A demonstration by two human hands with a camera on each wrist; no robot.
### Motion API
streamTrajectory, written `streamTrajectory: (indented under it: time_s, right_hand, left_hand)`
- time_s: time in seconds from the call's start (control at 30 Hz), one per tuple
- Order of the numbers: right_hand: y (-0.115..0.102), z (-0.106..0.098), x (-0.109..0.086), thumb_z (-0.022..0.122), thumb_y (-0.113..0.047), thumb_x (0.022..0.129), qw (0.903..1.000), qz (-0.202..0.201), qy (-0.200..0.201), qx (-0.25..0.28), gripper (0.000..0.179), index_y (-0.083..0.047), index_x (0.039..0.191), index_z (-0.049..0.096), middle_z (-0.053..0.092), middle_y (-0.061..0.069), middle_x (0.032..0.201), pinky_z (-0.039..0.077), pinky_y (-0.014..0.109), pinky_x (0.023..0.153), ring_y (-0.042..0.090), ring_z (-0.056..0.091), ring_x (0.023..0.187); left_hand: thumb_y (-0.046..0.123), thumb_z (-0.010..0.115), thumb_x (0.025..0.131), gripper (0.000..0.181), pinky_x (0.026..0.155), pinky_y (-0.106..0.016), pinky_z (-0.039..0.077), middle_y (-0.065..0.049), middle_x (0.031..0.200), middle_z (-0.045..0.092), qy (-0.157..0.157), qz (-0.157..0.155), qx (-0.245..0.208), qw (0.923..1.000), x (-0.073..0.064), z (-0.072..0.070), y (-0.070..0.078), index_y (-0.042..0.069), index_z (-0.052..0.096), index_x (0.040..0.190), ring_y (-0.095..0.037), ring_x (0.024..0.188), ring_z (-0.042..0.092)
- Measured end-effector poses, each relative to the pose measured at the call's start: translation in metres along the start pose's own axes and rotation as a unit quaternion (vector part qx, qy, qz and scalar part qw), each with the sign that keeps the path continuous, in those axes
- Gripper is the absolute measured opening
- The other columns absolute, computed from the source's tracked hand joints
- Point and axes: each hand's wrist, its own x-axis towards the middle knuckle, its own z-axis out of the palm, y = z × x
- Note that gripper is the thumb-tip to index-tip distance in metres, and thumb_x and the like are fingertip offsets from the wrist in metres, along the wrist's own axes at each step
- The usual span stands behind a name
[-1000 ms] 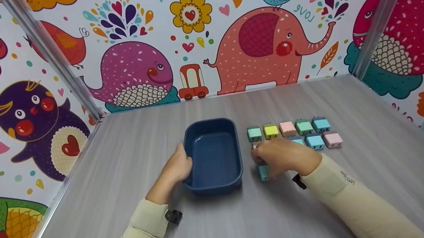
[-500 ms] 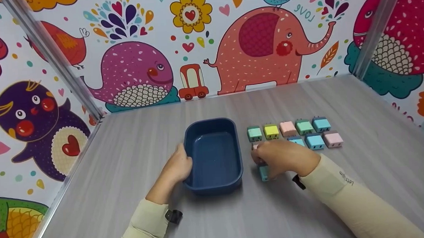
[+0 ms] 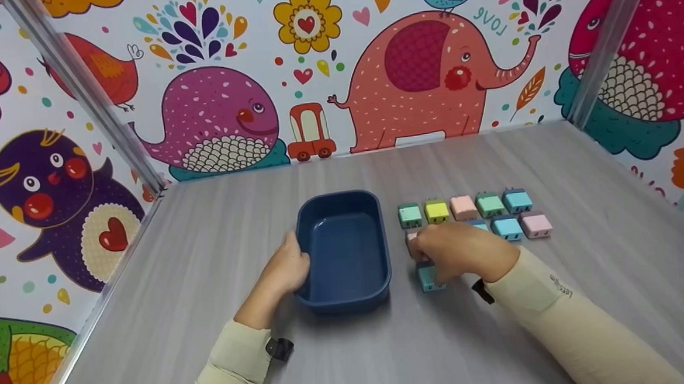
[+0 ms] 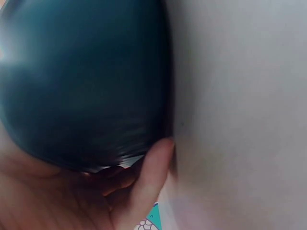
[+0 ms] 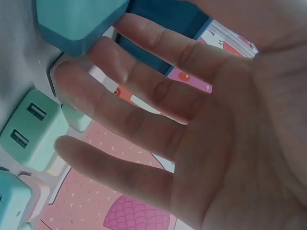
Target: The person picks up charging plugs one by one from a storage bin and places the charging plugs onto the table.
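Note:
In the head view my left hand [image 3: 287,265] grips the left wall of a deep blue rectangular bin [image 3: 347,300], whose inside looks bare. The left wrist view shows the thumb [image 4: 156,165] against the bin's dark outer side [image 4: 91,86]. My right hand [image 3: 462,250] is low over the chargers to the right of the bin. Just below its fingers sits a teal USB wall charger [image 3: 430,280], standing nearest the front. In the right wrist view the fingers [image 5: 124,115] are extended and spread, with the index fingertip right at the teal charger [image 5: 79,21]; the thumb's tip is out of frame.
Behind the right hand, USB wall chargers stand in two rows, including a yellow one [image 3: 437,211], a light blue one [image 3: 506,228] and a pink one [image 3: 536,224]. The hand partly covers the nearer row. Cartoon-printed panels [image 3: 312,70] border the grey table [image 3: 215,222].
My right hand has shifted slightly right and back, its thumb drawn away from the teal charger's front, so more of that charger shows. The left hand and the bin have stayed put.

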Motion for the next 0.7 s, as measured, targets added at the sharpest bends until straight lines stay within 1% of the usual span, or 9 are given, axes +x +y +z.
streamTrajectory:
  time_s: [0.2, 0.33, 0.5, 0.6, 0.7]
  right_hand:
    - [0.0014, 0.0005, 0.0013, 0.089, 0.006, 0.076, 1.0, -0.004, 0.003, -0.006, 0.034, -0.008, 0.103, 0.077, 0.064, 0.002, 0.086, 0.056, 0.035, 0.07, 0.019, 0.057, 0.076]
    - [0.0018, 0.0008, 0.0021, 0.09, 0.004, 0.077, 0.9999, -0.003, 0.004, -0.013, 0.033, -0.009, 0.104, 0.077, 0.065, 0.001, 0.086, 0.056, 0.035, 0.072, 0.019, 0.058, 0.076]
    - [0.0023, 0.0007, 0.0024, 0.092, 0.001, 0.078, 0.9999, -0.001, 0.003, -0.015, 0.033, -0.009, 0.107, 0.079, 0.07, 0.002, 0.091, 0.06, 0.039, 0.078, 0.018, 0.06, 0.078]
    - [0.0044, -0.001, 0.0017, 0.094, -0.006, 0.079, 0.9997, -0.012, 0.016, -0.017, 0.033, -0.01, 0.109, 0.08, 0.073, 0.002, 0.094, 0.062, 0.04, 0.081, 0.016, 0.062, 0.08]
    - [0.0083, -0.0043, 0.0001, 0.095, -0.014, 0.081, 0.9982, -0.032, 0.045, -0.023, 0.033, -0.011, 0.111, 0.081, 0.075, 0.002, 0.099, 0.062, 0.039, 0.08, 0.015, 0.065, 0.083]
  left_hand:
    - [0.008, 0.039, 0.107, 0.062, 0.119, -0.058, 0.036, -0.037, 0.161, 0.039, 0.002, 0.001, 0.0, 1.0, 0.0005, 0.0002, -0.0008, -0.014, 0.021, 0.162, -0.047, 0.149, 0.041]
    - [0.009, 0.039, 0.106, 0.063, 0.119, -0.058, 0.035, -0.038, 0.16, 0.038, 0.004, 0.001, 0.004, 1.0, 0.0009, 0.0001, -0.0008, -0.015, 0.02, 0.161, -0.048, 0.149, 0.041]
    - [0.009, 0.039, 0.107, 0.063, 0.119, -0.058, 0.035, -0.038, 0.161, 0.038, 0.002, -0.003, 0.006, 1.0, 0.0005, 0.0001, -0.0005, -0.015, 0.019, 0.162, -0.048, 0.149, 0.04]
    - [0.009, 0.039, 0.107, 0.063, 0.119, -0.058, 0.036, -0.037, 0.161, 0.038, 0.001, -0.005, 0.005, 1.0, 0.0001, 0.0003, 0.0002, -0.014, 0.019, 0.162, -0.047, 0.149, 0.041]
    - [0.009, 0.039, 0.107, 0.062, 0.118, -0.058, 0.038, -0.037, 0.161, 0.039, 0.0, -0.009, 0.002, 1.0, -0.0002, 0.0002, 0.0015, -0.013, 0.02, 0.162, -0.046, 0.148, 0.042]
